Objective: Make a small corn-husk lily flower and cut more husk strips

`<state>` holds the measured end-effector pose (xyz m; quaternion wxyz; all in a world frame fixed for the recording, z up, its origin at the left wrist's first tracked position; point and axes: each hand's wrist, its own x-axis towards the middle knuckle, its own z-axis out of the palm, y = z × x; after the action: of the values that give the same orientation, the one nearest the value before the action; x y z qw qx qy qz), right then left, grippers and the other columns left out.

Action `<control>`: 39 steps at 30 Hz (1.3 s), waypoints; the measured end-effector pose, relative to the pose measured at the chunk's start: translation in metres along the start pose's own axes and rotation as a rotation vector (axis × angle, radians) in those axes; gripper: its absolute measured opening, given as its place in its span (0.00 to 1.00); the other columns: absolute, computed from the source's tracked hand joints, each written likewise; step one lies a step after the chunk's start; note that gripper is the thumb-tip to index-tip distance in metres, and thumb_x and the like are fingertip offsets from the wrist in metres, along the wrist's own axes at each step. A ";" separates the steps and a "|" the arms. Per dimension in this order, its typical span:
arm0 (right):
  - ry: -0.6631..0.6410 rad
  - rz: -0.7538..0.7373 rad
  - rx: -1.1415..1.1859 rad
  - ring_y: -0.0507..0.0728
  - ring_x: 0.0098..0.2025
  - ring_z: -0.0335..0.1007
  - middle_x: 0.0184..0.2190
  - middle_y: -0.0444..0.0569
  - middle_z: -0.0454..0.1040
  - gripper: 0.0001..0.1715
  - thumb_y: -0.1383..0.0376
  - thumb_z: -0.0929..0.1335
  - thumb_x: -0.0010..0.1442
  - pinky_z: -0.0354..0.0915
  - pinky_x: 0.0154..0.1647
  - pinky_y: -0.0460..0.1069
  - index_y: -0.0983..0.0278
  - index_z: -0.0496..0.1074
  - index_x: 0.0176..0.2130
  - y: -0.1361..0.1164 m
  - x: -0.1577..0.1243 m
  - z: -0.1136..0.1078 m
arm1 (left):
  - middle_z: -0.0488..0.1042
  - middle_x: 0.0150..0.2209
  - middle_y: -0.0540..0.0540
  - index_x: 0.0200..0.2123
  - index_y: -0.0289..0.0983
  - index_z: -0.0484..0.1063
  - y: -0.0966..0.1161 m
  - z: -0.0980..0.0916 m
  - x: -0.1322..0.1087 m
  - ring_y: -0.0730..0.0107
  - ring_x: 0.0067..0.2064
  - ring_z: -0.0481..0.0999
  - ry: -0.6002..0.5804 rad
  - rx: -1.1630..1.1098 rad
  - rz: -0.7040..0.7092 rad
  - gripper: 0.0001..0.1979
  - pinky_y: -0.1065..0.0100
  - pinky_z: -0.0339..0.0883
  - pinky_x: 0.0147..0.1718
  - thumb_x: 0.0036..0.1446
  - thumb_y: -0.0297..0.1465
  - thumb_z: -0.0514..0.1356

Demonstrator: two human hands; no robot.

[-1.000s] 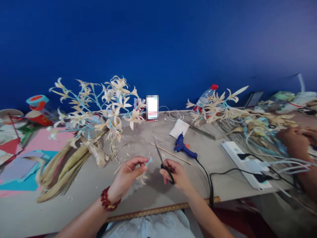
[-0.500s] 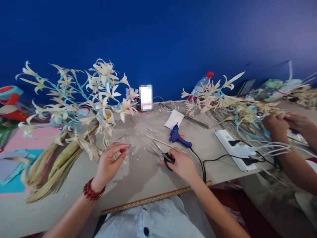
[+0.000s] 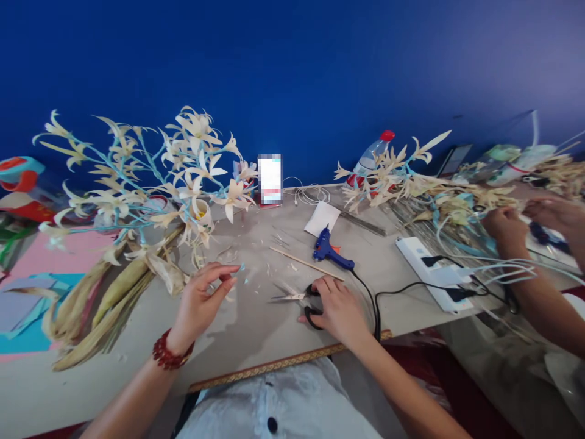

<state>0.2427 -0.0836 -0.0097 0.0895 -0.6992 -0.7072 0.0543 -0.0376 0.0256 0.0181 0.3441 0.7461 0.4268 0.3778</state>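
My right hand [image 3: 340,308] has its fingers in the black handles of a pair of scissors [image 3: 297,297], whose blades point left over the table. The blades are slightly apart, and some of the handle is hidden by my fingers. Left of them, my left hand [image 3: 208,302] is closed in a loose pinch. A tiny light-blue scrap [image 3: 242,267] shows at its index fingertip. Beyond the scissors lies a thin wooden stick [image 3: 306,263]. Pale and blue clippings are scattered between my hands.
A blue glue gun [image 3: 326,247] lies beside a white pad [image 3: 321,217]. Pale flowers on blue stems [image 3: 137,177] stand at left, above dried husks [image 3: 114,299] and coloured paper [image 3: 68,250]. A white power strip [image 3: 429,274] with cables lies at right, near another person's hands [image 3: 507,231].
The scissors have turned so their blades point more directly left, and my right hand has shifted slightly. My left hand has barely moved. At right, the other person's hands have moved apart.
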 end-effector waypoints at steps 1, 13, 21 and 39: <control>0.005 -0.004 0.016 0.64 0.43 0.66 0.42 0.53 0.70 0.31 0.49 0.75 0.45 0.61 0.43 0.55 0.63 0.66 0.42 0.001 -0.001 0.001 | 0.76 0.36 0.46 0.43 0.41 0.76 0.000 0.000 0.000 0.65 0.39 0.73 0.002 0.002 -0.003 0.11 0.63 0.65 0.41 0.58 0.32 0.59; 0.041 0.011 -0.006 0.67 0.43 0.64 0.41 0.56 0.70 0.39 0.39 0.71 0.43 0.58 0.43 0.57 0.65 0.68 0.43 -0.018 -0.001 0.005 | 0.75 0.35 0.46 0.43 0.41 0.76 0.003 0.000 -0.005 0.66 0.38 0.73 0.016 -0.021 -0.008 0.11 0.65 0.65 0.40 0.58 0.32 0.59; 0.031 -0.028 0.027 0.65 0.42 0.65 0.40 0.54 0.71 0.32 0.45 0.74 0.43 0.59 0.42 0.56 0.63 0.68 0.40 -0.029 0.014 0.011 | 0.74 0.35 0.46 0.44 0.41 0.76 0.001 -0.001 -0.005 0.65 0.38 0.72 0.012 -0.040 -0.011 0.11 0.64 0.64 0.41 0.58 0.33 0.59; -0.047 -0.202 0.213 0.63 0.50 0.65 0.47 0.55 0.72 0.18 0.54 0.67 0.59 0.59 0.52 0.56 0.63 0.70 0.45 -0.037 0.026 -0.017 | 0.73 0.33 0.48 0.44 0.40 0.77 -0.011 -0.001 0.000 0.68 0.36 0.70 0.071 -0.179 -0.109 0.12 0.67 0.63 0.38 0.56 0.32 0.61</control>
<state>0.2100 -0.0593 0.0160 0.1518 -0.6096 -0.7660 0.1363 -0.0428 0.0296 0.0096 0.4141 0.6743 0.4431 0.4212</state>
